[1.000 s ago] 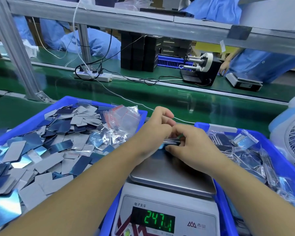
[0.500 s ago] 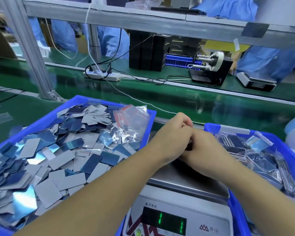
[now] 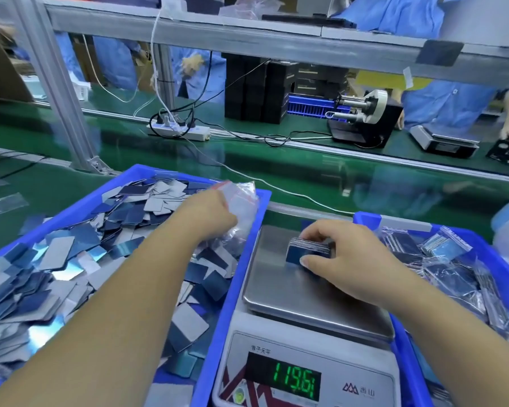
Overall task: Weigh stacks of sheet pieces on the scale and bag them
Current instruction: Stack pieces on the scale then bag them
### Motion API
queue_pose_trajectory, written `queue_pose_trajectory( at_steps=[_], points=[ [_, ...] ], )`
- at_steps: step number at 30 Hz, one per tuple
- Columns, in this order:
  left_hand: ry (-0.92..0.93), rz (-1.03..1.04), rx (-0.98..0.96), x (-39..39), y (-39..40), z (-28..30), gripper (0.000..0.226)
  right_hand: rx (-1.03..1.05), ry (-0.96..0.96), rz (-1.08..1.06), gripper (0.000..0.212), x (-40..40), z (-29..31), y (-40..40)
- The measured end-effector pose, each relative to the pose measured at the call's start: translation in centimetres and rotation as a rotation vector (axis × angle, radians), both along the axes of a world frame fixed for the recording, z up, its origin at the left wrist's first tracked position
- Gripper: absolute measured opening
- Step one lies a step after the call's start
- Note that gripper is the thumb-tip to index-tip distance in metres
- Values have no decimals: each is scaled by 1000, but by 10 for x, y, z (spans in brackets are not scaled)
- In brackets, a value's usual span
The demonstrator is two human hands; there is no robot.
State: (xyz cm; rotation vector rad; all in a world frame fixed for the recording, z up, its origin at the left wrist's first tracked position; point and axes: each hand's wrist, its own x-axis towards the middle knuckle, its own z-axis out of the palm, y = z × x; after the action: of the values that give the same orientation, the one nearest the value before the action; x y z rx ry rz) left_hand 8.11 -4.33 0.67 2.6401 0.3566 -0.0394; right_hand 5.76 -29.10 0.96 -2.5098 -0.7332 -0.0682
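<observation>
- The hands are now parting: right hand (image 3: 346, 254) is gripping the stack of sheet pieces (image 3: 307, 250) on the scale (image 3: 279, 292).
- Left hand (image 3: 210, 214) is reaching the clear bags (image 3: 241, 207) beyond it, grip unclear; bagging likely comes next.

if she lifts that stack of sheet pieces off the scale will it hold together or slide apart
The stack of sheet pieces is probably prone to fanning out: the loose pieces in the left bin look glossy and thin. The right hand grips it from both sides, which should keep it together. It likely feels dense for its size, given the scale reading.
</observation>
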Motion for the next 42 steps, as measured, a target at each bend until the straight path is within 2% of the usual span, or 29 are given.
queue_pose_trajectory(
  at_steps=[2,4,10,14,20,22,24,27,31,37,40,42],
  points=[
    [149,-62,105,-3,-2,-6,26,-12,7,2,19,0,0,-1],
    [183,-81,151,-5,-7,-8,33,-10,23,0,16,0,-1,-2],
    [224,-96,228,-7,-10,-2,22,-23,29,-1,17,1,0,-3],
    [36,-34,18,-1,-3,7,15,-26,35,-12,14,2,-1,-3],
    [-256,42,-518,2,-1,7,17,5,91,-38,7,5,-2,-3],
    [-278,-32,-801,-1,-7,11,15,129,161,-72,7,5,-1,-4],
    [-255,-142,-1103,-2,-13,12,18,383,294,-89,11,5,2,-5],
    [-190,-286,-1306,-4,-20,9,19,812,568,-8,11,3,9,-7],
    [-55,-365,-1469,-9,-24,7,11,924,688,82,25,2,10,-9],
    [43,-427,-1441,-13,-29,6,6,939,700,113,19,0,7,-6],
    [160,-474,-1448,-13,-25,6,36,980,644,55,25,2,6,-4],
    [158,-501,-1324,-13,-29,4,29,990,613,17,25,4,6,-5]
  ],
)
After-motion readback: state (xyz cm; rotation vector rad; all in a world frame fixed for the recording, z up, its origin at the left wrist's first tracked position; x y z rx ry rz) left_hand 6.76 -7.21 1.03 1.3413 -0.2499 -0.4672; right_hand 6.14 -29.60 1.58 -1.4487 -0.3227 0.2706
